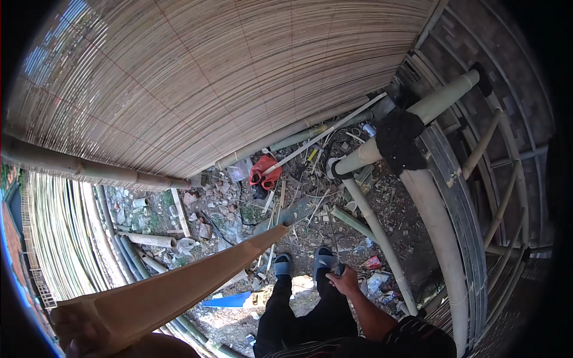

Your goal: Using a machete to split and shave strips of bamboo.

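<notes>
A long split bamboo plank slants from the lower left up toward the middle, its narrow end farthest from me. My left hand grips its wide near end at the lower left edge, dim and partly cut off. Right of my legs, my right hand is closed round the dark handle of a knife-like tool. What looks like its thin blade points away from me, seen nearly edge-on. The plank and this tool are apart.
A slatted bamboo screen rises ahead. Thick bamboo poles form a frame on the right. A red bag lies among scraps and rubble. Near my feet lies a blue-bladed, saw-like tool. More bamboo poles lie left.
</notes>
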Demonstrator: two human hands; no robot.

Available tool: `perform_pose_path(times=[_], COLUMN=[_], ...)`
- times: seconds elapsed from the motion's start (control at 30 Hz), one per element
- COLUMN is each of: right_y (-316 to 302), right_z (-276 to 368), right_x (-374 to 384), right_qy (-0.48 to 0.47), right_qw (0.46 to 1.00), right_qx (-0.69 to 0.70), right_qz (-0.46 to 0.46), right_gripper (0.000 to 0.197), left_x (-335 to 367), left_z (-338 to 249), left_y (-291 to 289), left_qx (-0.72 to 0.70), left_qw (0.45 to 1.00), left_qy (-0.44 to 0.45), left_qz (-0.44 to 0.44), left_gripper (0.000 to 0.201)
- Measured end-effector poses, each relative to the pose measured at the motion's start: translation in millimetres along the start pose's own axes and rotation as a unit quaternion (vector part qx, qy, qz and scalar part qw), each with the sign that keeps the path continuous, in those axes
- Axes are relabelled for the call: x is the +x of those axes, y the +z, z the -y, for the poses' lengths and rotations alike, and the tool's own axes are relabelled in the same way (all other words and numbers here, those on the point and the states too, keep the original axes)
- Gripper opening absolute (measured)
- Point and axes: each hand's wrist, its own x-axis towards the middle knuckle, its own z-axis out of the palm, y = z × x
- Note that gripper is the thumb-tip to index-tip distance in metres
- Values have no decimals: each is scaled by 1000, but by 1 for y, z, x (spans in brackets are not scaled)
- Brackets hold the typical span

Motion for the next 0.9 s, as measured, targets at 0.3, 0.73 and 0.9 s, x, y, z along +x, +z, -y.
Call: perform_pose_path(times=[0.3,0.73,0.9], right_y=[-115,-114,-102], right_z=[72,311,328], right_x=[-132,-308,-331], right_qy=[-238,-467,-444], right_qw=[971,862,885], right_qx=[-15,188,120], right_qz=[-22,57,71], right_gripper=[30,46,37], left_x=[-68,-93,-95], left_z=[-47,-178,-190], left_y=[45,77,73], left_qx=[-443,-286,-270], left_qw=[743,767,774], left_qy=[-417,-501,-508], left_qz=[278,281,264], left_gripper=[158,60,65])
